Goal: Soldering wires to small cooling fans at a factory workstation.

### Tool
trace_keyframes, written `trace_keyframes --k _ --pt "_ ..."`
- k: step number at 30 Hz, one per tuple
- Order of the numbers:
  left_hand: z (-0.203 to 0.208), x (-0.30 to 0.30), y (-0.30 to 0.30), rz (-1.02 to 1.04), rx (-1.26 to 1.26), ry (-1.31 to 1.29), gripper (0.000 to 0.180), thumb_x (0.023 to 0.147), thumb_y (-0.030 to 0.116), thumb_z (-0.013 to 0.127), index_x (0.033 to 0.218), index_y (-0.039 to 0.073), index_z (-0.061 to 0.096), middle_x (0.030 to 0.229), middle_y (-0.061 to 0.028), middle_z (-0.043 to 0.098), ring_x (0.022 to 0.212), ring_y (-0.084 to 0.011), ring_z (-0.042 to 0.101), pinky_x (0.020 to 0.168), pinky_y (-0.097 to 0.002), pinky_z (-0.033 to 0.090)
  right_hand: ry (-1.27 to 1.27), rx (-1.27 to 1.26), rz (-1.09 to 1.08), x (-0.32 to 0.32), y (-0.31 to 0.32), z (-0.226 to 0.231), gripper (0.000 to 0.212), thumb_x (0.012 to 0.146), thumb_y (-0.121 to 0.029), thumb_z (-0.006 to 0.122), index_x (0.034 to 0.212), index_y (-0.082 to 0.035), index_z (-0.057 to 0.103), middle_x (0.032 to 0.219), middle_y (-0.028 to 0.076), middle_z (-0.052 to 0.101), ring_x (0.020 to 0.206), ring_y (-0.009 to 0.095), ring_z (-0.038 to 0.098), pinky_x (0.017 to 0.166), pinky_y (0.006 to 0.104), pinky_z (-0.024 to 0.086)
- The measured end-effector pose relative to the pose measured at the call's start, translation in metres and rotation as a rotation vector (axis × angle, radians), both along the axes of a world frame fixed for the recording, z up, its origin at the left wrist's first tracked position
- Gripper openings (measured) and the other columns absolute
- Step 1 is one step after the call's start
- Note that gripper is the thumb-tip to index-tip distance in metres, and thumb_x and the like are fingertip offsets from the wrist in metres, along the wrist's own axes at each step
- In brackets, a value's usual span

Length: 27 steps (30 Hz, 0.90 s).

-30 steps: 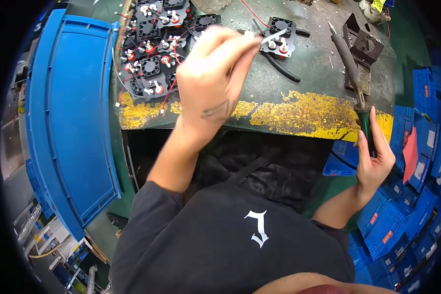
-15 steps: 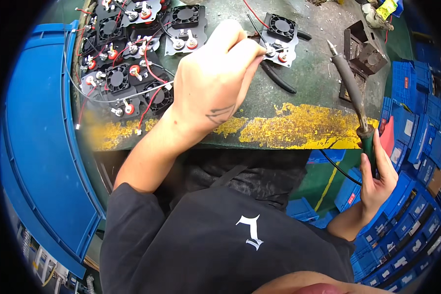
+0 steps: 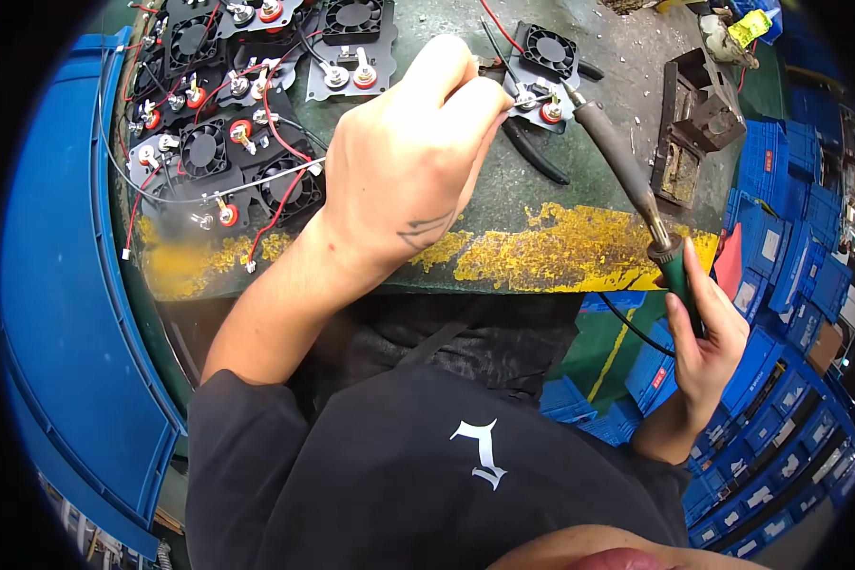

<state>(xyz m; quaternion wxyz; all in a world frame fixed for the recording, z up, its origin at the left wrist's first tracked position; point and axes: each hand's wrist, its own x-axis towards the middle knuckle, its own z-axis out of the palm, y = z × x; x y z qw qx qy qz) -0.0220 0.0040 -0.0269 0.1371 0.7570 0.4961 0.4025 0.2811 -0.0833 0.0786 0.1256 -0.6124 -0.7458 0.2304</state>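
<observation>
My left hand [image 3: 408,161] is closed in a pinch, fingertips at the terminals of a grey metal plate [image 3: 534,119] that carries a small black fan [image 3: 550,51]. A thin silvery solder wire [image 3: 220,197] curves in from the left and runs into this hand. My right hand [image 3: 711,337] grips the green handle of a soldering iron [image 3: 627,161]. The iron's pointed tip is beside the plate's red-ringed terminal [image 3: 552,111]; whether they touch I cannot tell. Black-handled pliers [image 3: 539,157] lie partly under the plate, their jaws mostly hidden.
Several more fan plates [image 3: 204,152] with red and black wires crowd the bench's left side. A rusty metal holder [image 3: 708,114] stands on the right. A large blue bin [image 3: 57,247] flanks the bench [image 3: 560,247] at left; blue crates [image 3: 765,247] are stacked at right.
My right hand has brought the soldering iron left, its tip now beside the plate's terminals. My left hand keeps its pinch near the plate. The whole view has shifted slightly.
</observation>
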Motion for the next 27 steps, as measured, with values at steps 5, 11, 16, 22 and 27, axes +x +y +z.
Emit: trace_keyframes --k 5,11,16,22,27 --pt "0.0001 0.0013 -0.0007 0.011 -0.005 0.006 0.014 0.084 0.000 0.079 0.096 0.004 0.073 0.085 -0.0084 0.057 0.068 -0.0257 0.062 0.062 -0.0351 0.051 -0.006 0.039 0.009 -0.0026 0.0031 -0.0028 0.054 0.084 0.010 0.072 0.137 0.003 0.066 0.112 0.018 0.076 0.098 0.021 0.075 0.091 0.0277 0.053" --pt "-0.0034 0.0004 0.0001 0.008 0.011 0.013 0.014 0.084 0.001 0.079 0.095 0.005 0.073 0.084 -0.0079 0.057 0.067 -0.0252 0.062 0.061 -0.0352 0.051 -0.021 0.019 0.007 -0.0027 0.0045 0.0001 0.053 0.084 0.011 0.072 0.136 0.003 0.066 0.112 0.018 0.076 0.098 0.021 0.075 0.091 0.0282 0.054" --pt "-0.0054 0.0015 0.0010 0.003 0.022 0.030 0.015 0.084 0.001 0.079 0.096 0.006 0.073 0.084 -0.0075 0.057 0.067 -0.0254 0.062 0.061 -0.0355 0.051 -0.031 0.006 -0.004 0.0000 0.0030 0.0003 0.053 0.083 0.011 0.072 0.135 0.004 0.067 0.112 0.019 0.076 0.098 0.021 0.075 0.090 0.0284 0.054" --pt "-0.0048 0.0028 0.0018 0.023 0.036 0.064 0.015 0.084 0.001 0.079 0.097 0.006 0.073 0.085 -0.0072 0.056 0.067 -0.0249 0.061 0.060 -0.0351 0.051 -0.036 0.004 0.000 0.0022 0.0026 0.0004 0.053 0.082 0.012 0.072 0.134 0.005 0.067 0.113 0.019 0.076 0.098 0.022 0.075 0.091 0.0289 0.054" --pt "-0.0053 0.0026 0.0018 0.016 0.038 0.070 0.016 0.084 0.001 0.079 0.098 0.006 0.073 0.085 -0.0072 0.056 0.067 -0.0244 0.061 0.060 -0.0350 0.051 -0.031 -0.002 -0.013 0.0032 0.0010 -0.0011 0.053 0.082 0.012 0.072 0.134 0.005 0.067 0.114 0.019 0.076 0.099 0.023 0.075 0.092 0.0289 0.054"
